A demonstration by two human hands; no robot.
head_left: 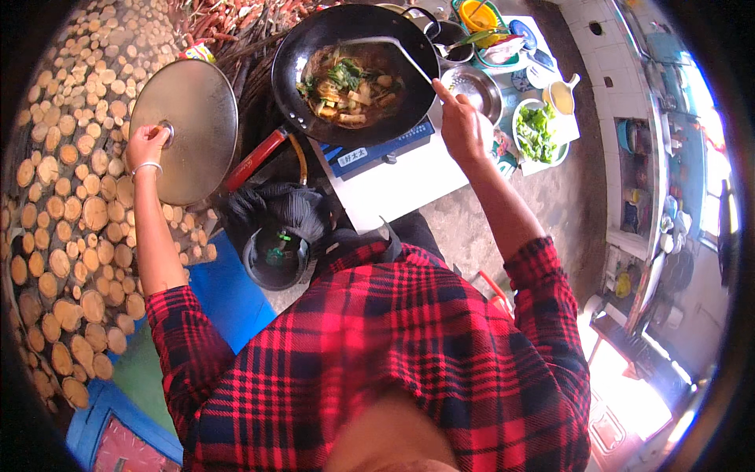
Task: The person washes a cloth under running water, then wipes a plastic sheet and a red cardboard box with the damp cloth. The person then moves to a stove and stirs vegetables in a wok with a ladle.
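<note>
My left hand (147, 147) grips the knob of a large round glass lid (197, 127), holding it tilted at the left of the wok. In my right hand (463, 121) is the handle of a metal spatula (416, 62), whose far end reaches over the black wok (295, 76). Inside the wok lies a cooked mix (348, 91) of green leaves and pale pieces in brown liquid. The wok sits on a blue gas stove (377, 150), and its red handle (256, 159) points toward me at the lower left.
Stacked cut logs (68, 206) fill the left side. To the right stand a metal bowl (475, 91), a bowl of green leaves (537, 133), a cream-coloured jug (560, 97) and a yellow basket (479, 16). A black-lined bin (276, 259) is close by my legs, below the wok handle.
</note>
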